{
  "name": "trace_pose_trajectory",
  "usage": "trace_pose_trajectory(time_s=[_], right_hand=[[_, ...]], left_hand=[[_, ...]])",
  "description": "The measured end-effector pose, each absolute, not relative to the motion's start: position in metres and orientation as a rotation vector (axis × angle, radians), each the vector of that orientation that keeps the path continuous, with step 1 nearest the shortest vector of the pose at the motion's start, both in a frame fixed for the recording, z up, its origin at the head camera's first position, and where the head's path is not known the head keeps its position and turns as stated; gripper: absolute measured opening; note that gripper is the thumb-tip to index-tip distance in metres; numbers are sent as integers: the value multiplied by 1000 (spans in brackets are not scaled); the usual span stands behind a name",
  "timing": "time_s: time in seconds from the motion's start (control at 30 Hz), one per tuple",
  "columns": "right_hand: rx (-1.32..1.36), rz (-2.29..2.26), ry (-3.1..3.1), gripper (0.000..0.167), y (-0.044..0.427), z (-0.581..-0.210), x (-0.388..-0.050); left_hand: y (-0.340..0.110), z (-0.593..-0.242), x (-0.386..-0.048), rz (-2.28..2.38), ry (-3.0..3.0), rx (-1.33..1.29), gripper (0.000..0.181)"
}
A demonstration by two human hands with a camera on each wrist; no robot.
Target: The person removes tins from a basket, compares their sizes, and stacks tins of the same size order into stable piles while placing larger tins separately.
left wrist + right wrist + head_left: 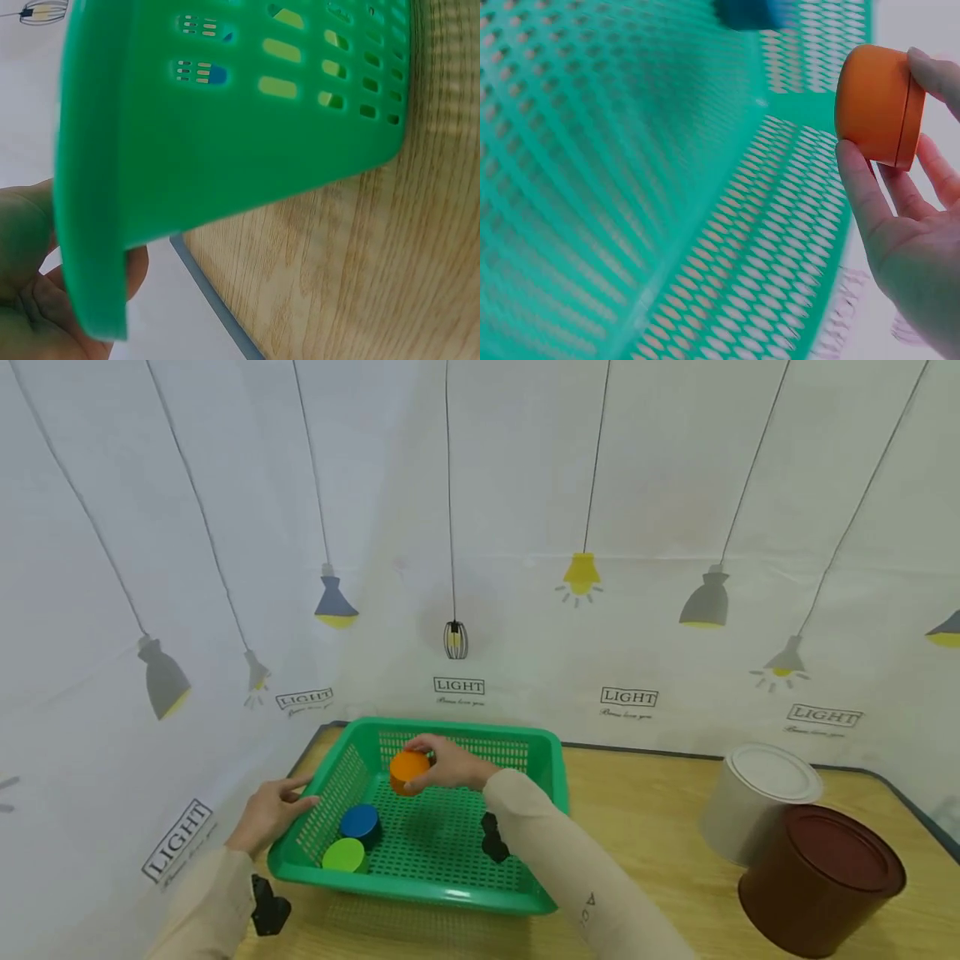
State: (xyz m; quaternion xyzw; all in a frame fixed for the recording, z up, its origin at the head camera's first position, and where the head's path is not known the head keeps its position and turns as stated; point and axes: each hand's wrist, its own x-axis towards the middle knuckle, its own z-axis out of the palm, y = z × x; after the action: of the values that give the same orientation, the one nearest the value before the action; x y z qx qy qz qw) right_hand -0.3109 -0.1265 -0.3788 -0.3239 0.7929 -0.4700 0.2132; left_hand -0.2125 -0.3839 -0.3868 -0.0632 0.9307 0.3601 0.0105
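My right hand point(452, 763) pinches an orange round container point(409, 772) between thumb and fingers, over the inside of the green basket point(450, 898). In the right wrist view the fingers of my right hand point(915, 202) lie around the orange container point(877, 105). A blue round container point(362, 824) and a lime green one point(345, 857) sit in the basket's left part. My left hand point(268, 812) grips the basket's left rim; in the left wrist view my left hand point(52, 292) has fingers behind the rim point(90, 225).
On the wooden table point(637, 802), a white tub point(757, 802) stands at the right, behind a dark red-brown tub point(821, 881). A pale wall covering point(517, 635) printed with hanging lamps rises behind the table and on its left side.
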Motion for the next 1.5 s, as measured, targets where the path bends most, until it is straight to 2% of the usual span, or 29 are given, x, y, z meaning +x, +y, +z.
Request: trace_pose_trajectory(time_s=[0.1, 0.3, 0.63, 0.8, 1.0, 1.2, 1.5], right_hand=[[-917, -1350, 2196, 54, -111, -360, -315], [-925, -1404, 2296, 57, -63, -344, -318], [-704, -1537, 2545, 61, 37, -343, -300], [-477, -1598, 2616, 64, 77, -359, -286], [-227, -1487, 2715, 65, 103, -404, -268], [-159, -1393, 2729, 62, 114, -442, -258], [-94, -1337, 2727, 66, 119, -466, -249]], left_hand=[[-386, -387, -212, 1134, 2909, -203, 53], [-385, -389, -214, 1148, 2902, -220, 54], [-382, -389, -218, 1139, 2909, -227, 53], [-383, -391, -216, 1130, 2929, -179, 53], [-383, -393, -214, 1100, 2953, -168, 53], [-383, -391, -214, 1101, 2927, -188, 53], [-384, -388, -218, 1117, 2926, -193, 53]])
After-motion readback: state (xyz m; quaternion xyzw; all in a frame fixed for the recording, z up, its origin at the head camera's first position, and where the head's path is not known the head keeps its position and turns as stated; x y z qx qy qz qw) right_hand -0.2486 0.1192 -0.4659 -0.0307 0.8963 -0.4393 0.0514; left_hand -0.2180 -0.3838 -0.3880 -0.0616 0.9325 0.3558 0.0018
